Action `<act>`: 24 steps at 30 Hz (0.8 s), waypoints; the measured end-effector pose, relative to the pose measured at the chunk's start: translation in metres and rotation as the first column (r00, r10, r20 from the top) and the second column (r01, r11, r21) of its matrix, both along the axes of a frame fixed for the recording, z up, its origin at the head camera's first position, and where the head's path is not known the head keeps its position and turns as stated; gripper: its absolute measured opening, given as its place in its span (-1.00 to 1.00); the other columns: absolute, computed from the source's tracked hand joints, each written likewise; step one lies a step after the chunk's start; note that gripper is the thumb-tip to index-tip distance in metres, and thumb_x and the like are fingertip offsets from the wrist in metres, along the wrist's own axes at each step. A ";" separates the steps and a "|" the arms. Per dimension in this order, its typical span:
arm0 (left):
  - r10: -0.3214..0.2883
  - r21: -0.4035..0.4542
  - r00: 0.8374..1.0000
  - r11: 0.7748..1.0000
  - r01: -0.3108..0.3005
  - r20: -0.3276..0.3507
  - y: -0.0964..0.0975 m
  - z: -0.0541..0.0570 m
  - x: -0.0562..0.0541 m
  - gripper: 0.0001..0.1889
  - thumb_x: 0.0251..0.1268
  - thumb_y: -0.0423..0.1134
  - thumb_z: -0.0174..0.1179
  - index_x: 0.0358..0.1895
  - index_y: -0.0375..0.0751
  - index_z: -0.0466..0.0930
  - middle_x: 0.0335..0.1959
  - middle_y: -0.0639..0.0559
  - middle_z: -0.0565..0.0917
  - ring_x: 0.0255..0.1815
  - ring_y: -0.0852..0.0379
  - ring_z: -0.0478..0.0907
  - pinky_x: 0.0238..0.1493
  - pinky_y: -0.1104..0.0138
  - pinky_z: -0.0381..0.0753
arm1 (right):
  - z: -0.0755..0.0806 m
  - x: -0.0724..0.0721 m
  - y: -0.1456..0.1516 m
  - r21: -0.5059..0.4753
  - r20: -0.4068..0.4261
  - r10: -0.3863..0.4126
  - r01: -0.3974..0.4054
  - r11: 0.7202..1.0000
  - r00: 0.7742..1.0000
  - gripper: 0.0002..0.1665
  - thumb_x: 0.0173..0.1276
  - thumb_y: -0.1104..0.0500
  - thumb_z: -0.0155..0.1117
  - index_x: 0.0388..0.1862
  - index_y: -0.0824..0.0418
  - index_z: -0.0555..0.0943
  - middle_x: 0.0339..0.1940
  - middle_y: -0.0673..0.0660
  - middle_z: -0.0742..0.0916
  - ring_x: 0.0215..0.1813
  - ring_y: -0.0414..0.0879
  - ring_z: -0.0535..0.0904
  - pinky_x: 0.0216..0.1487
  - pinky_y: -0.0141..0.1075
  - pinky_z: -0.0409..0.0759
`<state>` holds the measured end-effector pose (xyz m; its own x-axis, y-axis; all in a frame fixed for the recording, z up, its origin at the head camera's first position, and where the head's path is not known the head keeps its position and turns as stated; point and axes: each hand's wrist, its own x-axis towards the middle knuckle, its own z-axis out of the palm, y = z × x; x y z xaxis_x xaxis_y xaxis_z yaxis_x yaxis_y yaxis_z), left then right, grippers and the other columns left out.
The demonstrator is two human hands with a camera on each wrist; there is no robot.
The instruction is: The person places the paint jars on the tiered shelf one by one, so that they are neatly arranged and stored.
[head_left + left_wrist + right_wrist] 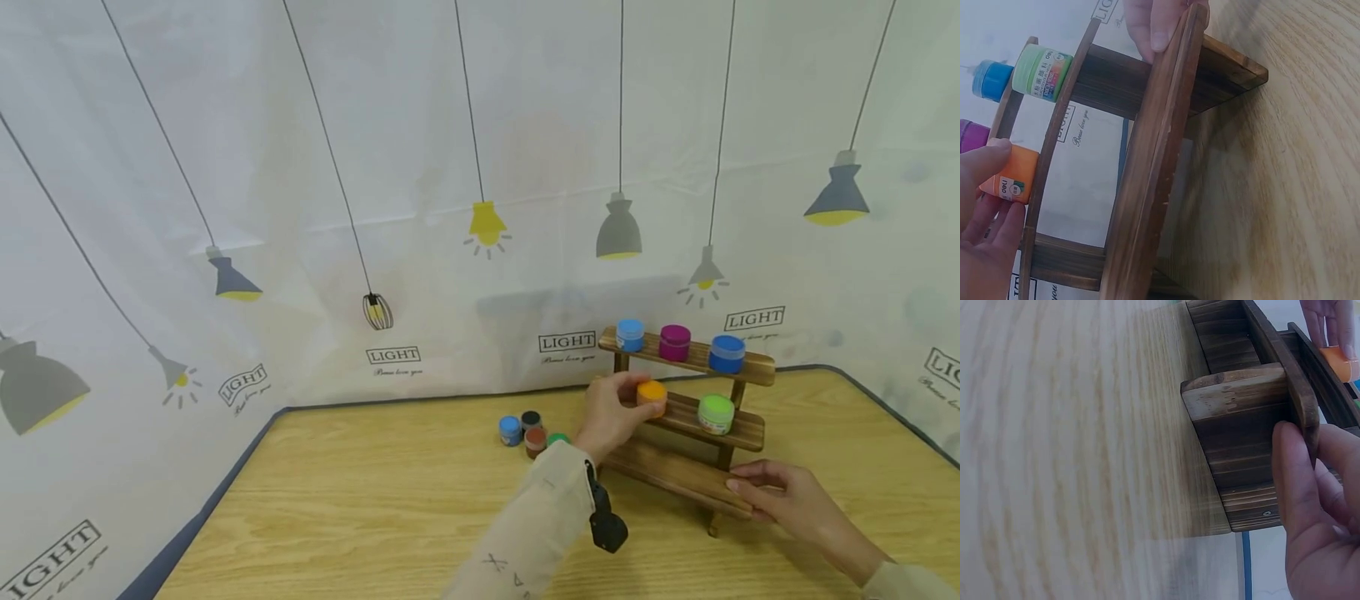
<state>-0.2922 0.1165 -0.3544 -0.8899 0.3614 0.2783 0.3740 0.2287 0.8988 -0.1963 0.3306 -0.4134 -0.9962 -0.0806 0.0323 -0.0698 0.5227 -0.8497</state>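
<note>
My left hand (pixel 613 414) pinches an orange paint jar (pixel 652 398) at the left part of the middle shelf of a wooden three-step rack (pixel 678 475); its label shows in the left wrist view, where the jar (pixel 1017 175) meets the shelf. With thumb and fingers my right hand (pixel 797 502) grips the right end of the lowest shelf (pixel 1300 394). A light green jar (pixel 716 415) stands on the middle shelf, right of the orange one. Along the top shelf are a light blue jar (pixel 630 335), a purple jar (pixel 675 342) and a dark blue jar (pixel 727 354).
Left of the rack, on the wooden table (pixel 337 500), stand a blue jar (pixel 510 430), a black jar (pixel 531 422), a brown jar (pixel 536 442) and a green jar (pixel 557 439), partly behind my left sleeve. A white lamp-printed cloth (pixel 420 275) hangs behind the table.
</note>
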 end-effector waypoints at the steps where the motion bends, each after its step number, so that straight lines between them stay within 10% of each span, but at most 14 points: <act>1: -0.002 0.010 1.000 1.000 0.002 0.000 0.000 0.000 0.000 -0.64 -0.01 -0.35 0.29 -0.05 -0.22 0.55 -0.31 0.06 0.61 -0.38 0.33 0.52 -0.35 0.56 0.48 | 0.000 0.000 0.000 0.001 -0.002 0.002 -0.002 1.000 1.000 -0.51 0.33 0.15 0.06 -0.04 0.62 0.40 -0.31 0.20 0.63 -0.47 -0.19 0.56 -0.46 -0.30 0.56; 24: 0.047 0.058 0.996 0.997 -0.051 0.072 0.011 -0.001 0.007 -0.66 -0.10 -0.31 0.36 -0.16 -0.16 0.55 -0.38 0.21 0.53 -0.42 0.36 0.46 -0.36 0.54 0.48 | 0.002 -0.001 -0.001 0.010 -0.033 0.019 -0.019 1.000 0.999 -0.53 0.32 0.16 0.06 -0.06 0.62 0.42 -0.31 0.21 0.64 -0.48 -0.22 0.56 -0.48 -0.30 0.57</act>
<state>-0.2851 0.1278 -0.3550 -0.9242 0.3016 0.2342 0.2989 0.1898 0.9352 -0.1968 0.3295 -0.4118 -0.9929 -0.0999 0.0638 -0.1074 0.5292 -0.8417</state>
